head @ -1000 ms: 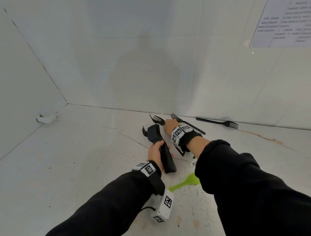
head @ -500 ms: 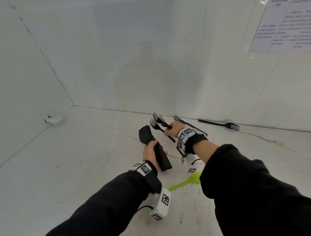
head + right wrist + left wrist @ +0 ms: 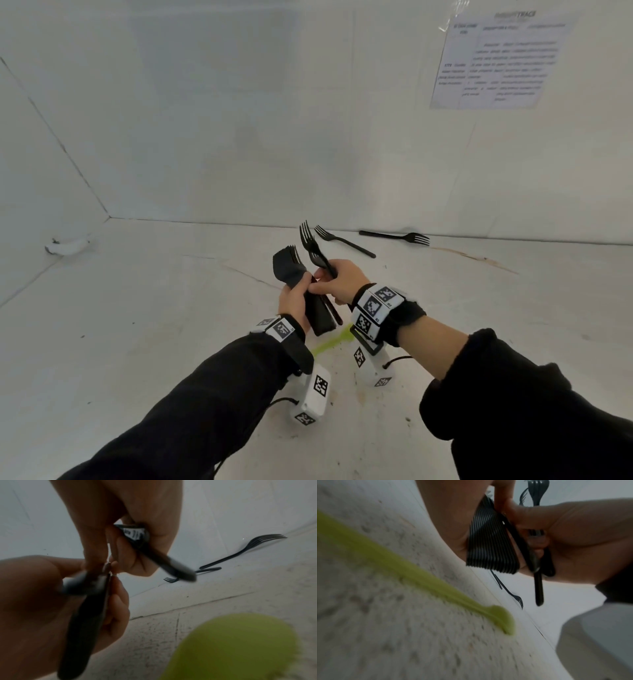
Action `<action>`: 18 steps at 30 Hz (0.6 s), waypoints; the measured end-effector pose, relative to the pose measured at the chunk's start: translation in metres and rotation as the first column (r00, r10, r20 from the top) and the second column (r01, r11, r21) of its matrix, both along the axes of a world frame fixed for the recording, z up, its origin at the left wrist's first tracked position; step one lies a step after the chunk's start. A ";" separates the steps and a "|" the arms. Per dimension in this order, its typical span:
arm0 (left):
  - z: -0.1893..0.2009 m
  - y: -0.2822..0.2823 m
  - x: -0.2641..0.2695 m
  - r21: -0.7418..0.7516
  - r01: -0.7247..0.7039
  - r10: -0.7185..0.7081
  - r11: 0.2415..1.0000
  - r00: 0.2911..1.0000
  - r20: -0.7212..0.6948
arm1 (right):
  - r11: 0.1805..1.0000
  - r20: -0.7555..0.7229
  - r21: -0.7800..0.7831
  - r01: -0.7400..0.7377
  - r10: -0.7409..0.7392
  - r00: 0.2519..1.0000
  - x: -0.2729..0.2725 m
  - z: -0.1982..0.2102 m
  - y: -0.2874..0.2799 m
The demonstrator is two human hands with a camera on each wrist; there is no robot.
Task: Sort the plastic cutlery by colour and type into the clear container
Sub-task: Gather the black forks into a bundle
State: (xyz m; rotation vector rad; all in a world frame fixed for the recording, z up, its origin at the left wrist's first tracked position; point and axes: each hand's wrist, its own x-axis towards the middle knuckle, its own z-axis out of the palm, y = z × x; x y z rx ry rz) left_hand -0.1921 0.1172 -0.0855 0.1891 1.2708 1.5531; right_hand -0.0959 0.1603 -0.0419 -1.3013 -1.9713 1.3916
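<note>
Stack of black forks (image 3: 310, 291), nested handle to handle, gripped upright in left hand (image 3: 294, 301), fingers curled round the handles; tines up, probably to keep the set aligned for one drop into the container. Two loose black forks (image 3: 317, 255), pinched in right hand (image 3: 342, 279) just right of the stack, handles angled down toward it; judged about to be merged. Two more black forks beyond the stack on the white floor: nearer fork (image 3: 344, 241) lying diagonal, far fork (image 3: 397, 237) against the wall. Green spoon (image 3: 423, 580) on the floor beneath the stack, apart from the black set by colour. Clear container: not in view.
</note>
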 end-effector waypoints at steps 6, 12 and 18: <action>-0.001 -0.013 0.019 -0.004 0.079 -0.079 0.997 0.996 -0.029 | 0.998 0.023 -0.059 -0.027 0.028 0.999 0.020 0.004 -0.015; -0.004 -0.016 0.019 -0.036 0.057 -0.061 0.998 0.992 -0.114 | 0.988 -0.091 -0.133 0.084 -0.097 0.991 0.030 0.005 -0.022; -0.001 -0.026 0.025 0.049 0.065 -0.060 0.997 0.993 -0.103 | 0.982 -0.145 -0.035 0.188 -0.191 0.971 0.030 -0.004 -0.035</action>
